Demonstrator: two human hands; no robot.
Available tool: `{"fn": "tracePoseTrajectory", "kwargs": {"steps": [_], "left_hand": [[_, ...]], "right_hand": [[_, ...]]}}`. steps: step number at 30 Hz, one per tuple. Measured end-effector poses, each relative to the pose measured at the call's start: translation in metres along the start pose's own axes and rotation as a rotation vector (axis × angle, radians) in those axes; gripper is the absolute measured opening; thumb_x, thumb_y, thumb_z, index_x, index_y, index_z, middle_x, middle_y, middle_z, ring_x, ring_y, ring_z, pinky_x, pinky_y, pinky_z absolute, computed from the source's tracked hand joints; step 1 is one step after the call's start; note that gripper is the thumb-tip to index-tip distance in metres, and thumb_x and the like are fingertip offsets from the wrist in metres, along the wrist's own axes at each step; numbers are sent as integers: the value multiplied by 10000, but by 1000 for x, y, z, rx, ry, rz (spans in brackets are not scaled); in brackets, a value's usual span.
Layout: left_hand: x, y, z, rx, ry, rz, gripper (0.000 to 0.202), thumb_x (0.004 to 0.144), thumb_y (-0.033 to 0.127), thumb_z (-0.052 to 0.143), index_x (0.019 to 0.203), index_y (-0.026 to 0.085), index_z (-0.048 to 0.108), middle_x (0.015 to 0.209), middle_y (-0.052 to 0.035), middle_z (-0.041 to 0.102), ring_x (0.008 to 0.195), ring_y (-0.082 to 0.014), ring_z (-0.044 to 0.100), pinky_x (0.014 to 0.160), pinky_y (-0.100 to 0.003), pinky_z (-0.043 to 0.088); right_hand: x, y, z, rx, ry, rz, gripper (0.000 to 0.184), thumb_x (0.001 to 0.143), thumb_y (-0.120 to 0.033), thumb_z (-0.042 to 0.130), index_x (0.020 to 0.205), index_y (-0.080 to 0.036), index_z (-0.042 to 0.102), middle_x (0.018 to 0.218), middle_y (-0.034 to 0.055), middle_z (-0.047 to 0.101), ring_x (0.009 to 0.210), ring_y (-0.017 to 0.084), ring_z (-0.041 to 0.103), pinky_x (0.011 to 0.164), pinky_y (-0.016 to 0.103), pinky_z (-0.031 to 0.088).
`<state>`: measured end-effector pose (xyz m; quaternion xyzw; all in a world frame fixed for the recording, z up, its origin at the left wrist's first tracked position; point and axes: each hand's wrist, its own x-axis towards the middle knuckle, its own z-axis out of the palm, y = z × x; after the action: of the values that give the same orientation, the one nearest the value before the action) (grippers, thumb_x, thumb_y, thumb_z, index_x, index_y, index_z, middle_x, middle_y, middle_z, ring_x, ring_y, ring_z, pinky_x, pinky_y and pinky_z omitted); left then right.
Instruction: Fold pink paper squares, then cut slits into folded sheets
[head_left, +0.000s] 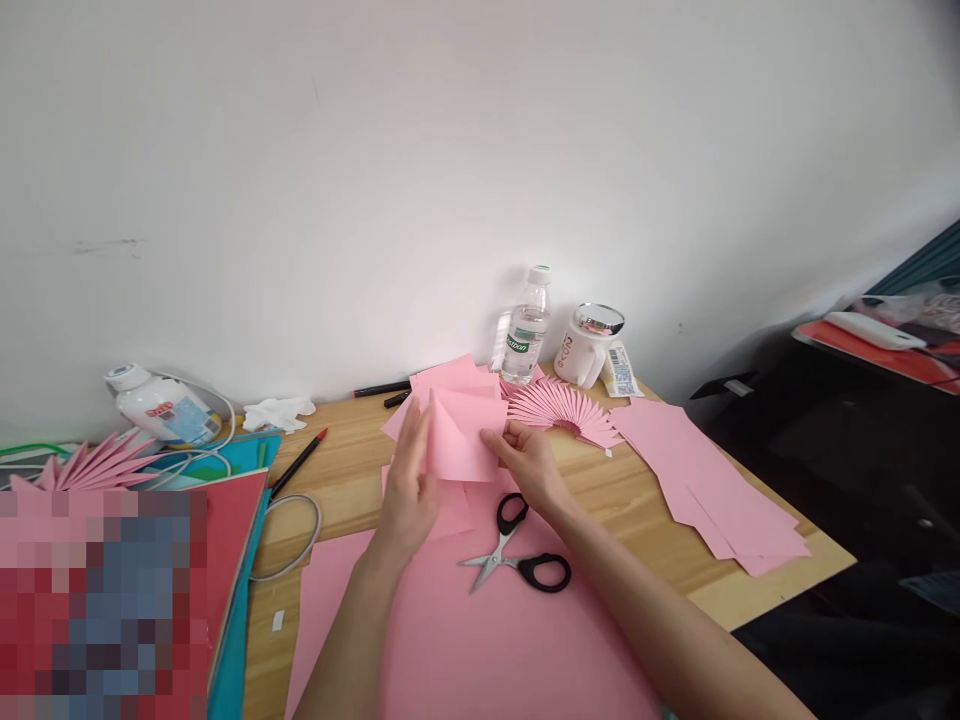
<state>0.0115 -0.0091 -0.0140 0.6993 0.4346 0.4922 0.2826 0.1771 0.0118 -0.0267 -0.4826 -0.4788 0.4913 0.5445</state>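
A small sheet of pink paper [469,435] is held up above the table between both hands, with a crease line running across it. My left hand [409,490] grips its left edge, the fingers stretched along the back and the thumb in front. At the right edge, my right hand [529,460] pinches the sheet between thumb and fingers. Just below lie black-handled scissors [499,565], blades spread, on a large pink sheet [480,650]. More pink pieces [454,373] lie behind the hands, and a pleated pink paper fan [562,405] rests beyond the right hand.
A water bottle [527,335] and a white mug [585,345] stand against the wall. Cut pink sheets [697,480] lie along the table's right edge. To the left are a white bottle [165,405], a black pen [300,463], a cable [316,535] and a red folder [232,540].
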Motion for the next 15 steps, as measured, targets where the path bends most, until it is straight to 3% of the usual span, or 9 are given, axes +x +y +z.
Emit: {"fn": "tracePoseTrajectory", "kwargs": {"steps": [3,5,8,15], "left_hand": [[4,-2,-3,-325,207,-194,519,853,274,437,1359,233,331,1410,-111,371,1245,-235,412,1004,-381,359],[6,-3,-4,-416,219,-303,633,788,370,556,1358,217,328,1356,-131,440,1208,-240,455,961,-347,402],[6,-3,-3,-395,209,-392,784,638,342,717,1330,223,368,1256,-128,536,1121,-237,531,892,-320,448],[6,0,-5,-366,276,-462,537,594,356,733,1060,133,587,949,-97,664,827,-197,616,675,-286,496]], "right_hand": [[-2,0,2,-54,-31,-14,400,674,-519,631,582,-178,444,495,-56,386,451,68,323,423,206,246],[-4,0,5,-88,-73,-13,414,674,-522,633,566,-179,428,487,-61,361,440,62,290,415,208,198],[-8,0,8,-134,-96,-40,432,665,-519,646,538,-180,410,486,-60,339,447,62,277,414,214,185],[-9,-1,9,-51,-122,-51,338,692,-495,631,697,-160,587,623,0,534,550,104,442,492,222,360]]}}
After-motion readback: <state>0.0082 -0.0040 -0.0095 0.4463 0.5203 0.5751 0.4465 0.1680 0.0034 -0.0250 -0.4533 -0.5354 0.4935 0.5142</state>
